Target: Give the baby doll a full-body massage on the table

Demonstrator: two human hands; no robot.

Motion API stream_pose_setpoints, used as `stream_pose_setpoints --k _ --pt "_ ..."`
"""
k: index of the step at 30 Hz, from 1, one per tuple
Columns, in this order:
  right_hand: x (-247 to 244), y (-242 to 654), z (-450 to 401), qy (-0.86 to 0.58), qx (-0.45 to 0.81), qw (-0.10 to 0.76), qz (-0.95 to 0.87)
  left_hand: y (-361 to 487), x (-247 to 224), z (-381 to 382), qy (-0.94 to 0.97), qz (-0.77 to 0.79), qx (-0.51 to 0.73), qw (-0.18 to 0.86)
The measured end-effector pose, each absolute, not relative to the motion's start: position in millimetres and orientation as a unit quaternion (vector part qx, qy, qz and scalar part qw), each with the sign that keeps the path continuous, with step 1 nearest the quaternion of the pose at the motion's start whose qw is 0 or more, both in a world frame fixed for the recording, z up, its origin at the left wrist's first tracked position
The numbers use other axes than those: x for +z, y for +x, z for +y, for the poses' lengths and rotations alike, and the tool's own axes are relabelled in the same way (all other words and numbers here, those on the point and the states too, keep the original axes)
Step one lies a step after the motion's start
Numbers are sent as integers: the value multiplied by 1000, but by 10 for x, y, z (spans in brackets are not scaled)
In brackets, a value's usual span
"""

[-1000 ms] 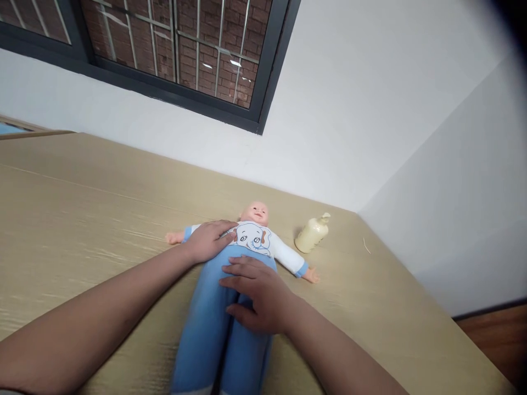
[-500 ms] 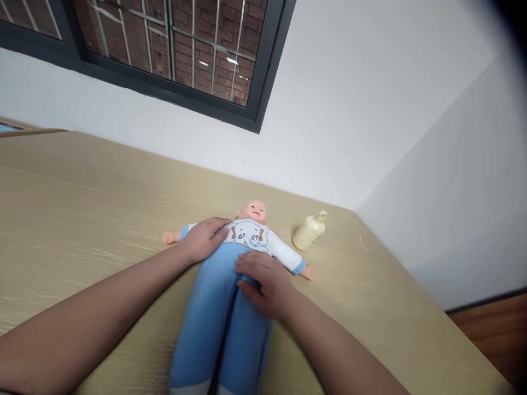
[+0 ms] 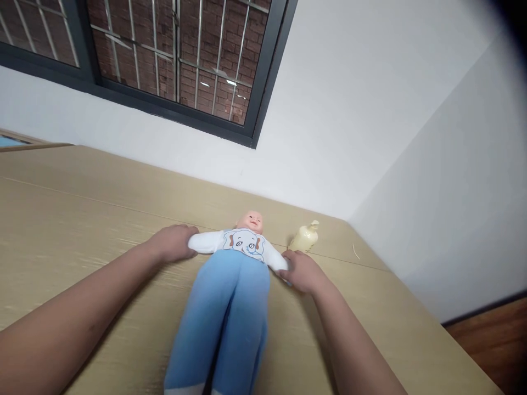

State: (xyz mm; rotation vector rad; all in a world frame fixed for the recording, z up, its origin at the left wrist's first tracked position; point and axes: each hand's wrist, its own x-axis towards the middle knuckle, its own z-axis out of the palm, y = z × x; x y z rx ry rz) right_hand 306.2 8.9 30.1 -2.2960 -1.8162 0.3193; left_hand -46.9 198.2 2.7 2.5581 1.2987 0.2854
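A baby doll [image 3: 244, 244] lies on its back on the table, its head toward the wall. It wears a white top with an elephant print and blue trousers [image 3: 230, 307]. My left hand [image 3: 176, 242] is closed around the end of the doll's arm on the left, covering the doll's hand and cuff. Around the end of the other arm, my right hand [image 3: 302, 270] is closed in the same way, hiding that doll hand. Just beyond my right hand stands a cream pump bottle [image 3: 305, 238], its lower part partly hidden by my fingers.
The wood-coloured tabletop [image 3: 102, 219] reaches back to a white wall [image 3: 329, 109] under a dark-framed window [image 3: 173, 104] with bars. A thin pale strand [image 3: 356, 251] lies right of the bottle. A brown wooden surface [image 3: 494, 334] shows at the lower right.
My left hand has moved left from the doll's chest to its arm end. My right hand has moved right and away from the trousers to the other arm end. Both have closed.
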Motion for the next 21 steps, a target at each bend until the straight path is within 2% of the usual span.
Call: stream_pose_setpoints --k 4,9,11,15,18,21 --pt "248 3184 96 -795 175 52 -579 -548 87 2029 855 483 68 178" --pt "213 3339 109 -765 225 82 -598 -655 131 2071 819 453 109 336" --pt "208 3425 113 -730 302 137 -598 -693 127 2071 774 423 137 451" --pt "210 3562 103 -584 517 303 -548 -788 116 2069 642 331 208 659" --pt "209 3630 94 -479 597 389 -513 -827 121 2100 531 286 260 754" --pt "180 3636 131 -452 607 483 -440 -736 122 2112 440 284 318 791"
